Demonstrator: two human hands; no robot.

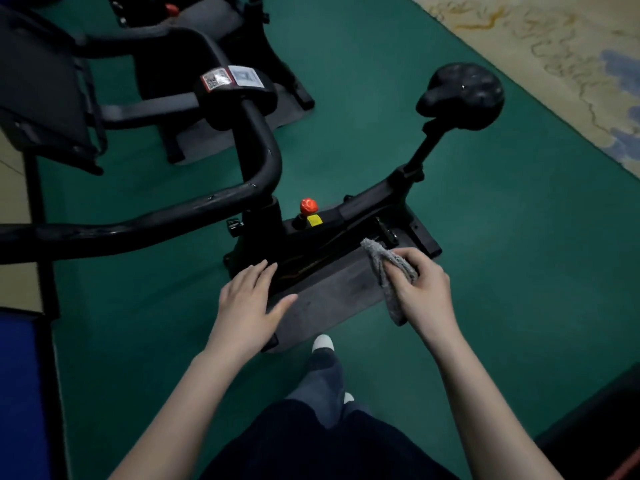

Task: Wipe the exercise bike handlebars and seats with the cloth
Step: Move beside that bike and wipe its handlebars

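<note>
A black exercise bike stands in front of me. Its curved handlebar (pixel 145 220) runs from the left edge up to a console (pixel 232 79) bearing stickers. The black seat (pixel 462 93) sits on a slanted post at the upper right. My right hand (pixel 420 289) grips a folded grey cloth (pixel 388 271) in the air over the bike's frame, clear of seat and handlebar. My left hand (pixel 247 303) hovers with fingers straight and spread, holding nothing, just below the handlebar.
A red knob (pixel 308 206) and yellow label sit on the frame. A grey mat (pixel 332 303) lies under the bike on green flooring. A second bike (pixel 194 26) stands behind, a dark machine (pixel 41 98) at left. My shoe (pixel 322 342) is near the mat.
</note>
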